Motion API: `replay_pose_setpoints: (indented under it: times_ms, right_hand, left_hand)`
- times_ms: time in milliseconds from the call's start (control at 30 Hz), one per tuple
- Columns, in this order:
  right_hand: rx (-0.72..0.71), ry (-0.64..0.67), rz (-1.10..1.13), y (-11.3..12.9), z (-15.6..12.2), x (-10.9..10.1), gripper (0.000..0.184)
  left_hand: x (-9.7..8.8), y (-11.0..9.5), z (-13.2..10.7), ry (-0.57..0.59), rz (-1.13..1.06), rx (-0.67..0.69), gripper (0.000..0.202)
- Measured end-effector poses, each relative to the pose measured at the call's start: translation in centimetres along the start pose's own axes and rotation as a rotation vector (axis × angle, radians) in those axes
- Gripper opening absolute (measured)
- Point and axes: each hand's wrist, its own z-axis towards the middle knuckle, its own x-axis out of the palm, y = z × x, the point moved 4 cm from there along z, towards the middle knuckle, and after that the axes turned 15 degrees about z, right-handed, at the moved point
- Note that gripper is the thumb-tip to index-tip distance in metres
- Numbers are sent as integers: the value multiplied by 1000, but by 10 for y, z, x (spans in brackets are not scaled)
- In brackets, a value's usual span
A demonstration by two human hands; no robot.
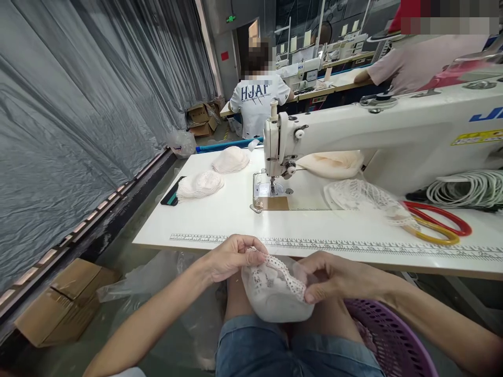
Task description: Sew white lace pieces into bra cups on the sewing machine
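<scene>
A white bra cup with a lace edge [281,298] hangs between my two hands, just in front of the table edge and above my lap. My left hand [236,256] pinches its upper left lace corner between thumb and fingers. At the right end of the lace, my right hand [326,277] grips the edge, thumb toward me. The sewing machine [275,146] stands beyond my hands, its needle area over a metal plate. Pale lace pieces [353,196] lie to the right of the needle, and two pale cups [201,186] rest on the table's left side.
A printed ruler [334,245] runs along the front of the white table [157,228]. Red-handled scissors [451,217], a yellow handle and white cord [471,186] lie at right. A purple basket [396,335] stands beside my legs. Cardboard boxes [63,301] are at left; two people sit ahead.
</scene>
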Motion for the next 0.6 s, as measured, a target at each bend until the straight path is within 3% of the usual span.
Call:
replay_pose_setpoints:
  times_ms: [133,267,367,467,600]
  right_hand:
    - [-75,-75,-164,29,-7,-19,30]
    - [-319,-302,-657,85,-16,-41,27]
    - [-482,-417,-971,100,-12,-46,31]
    - [-486,-405,-1095,73,0,-48,36]
    - [-398,-348,-991,24,2,-56,23]
  left_hand:
    - [-15,-23,2,38,161,82,36]
    - [-27,-82,4,90,484,251,32]
    - [-32,-108,9,129,750,346,22]
    - [-37,-92,17,191,868,307,20]
    - [-36,-49,13,327,1004,288,20]
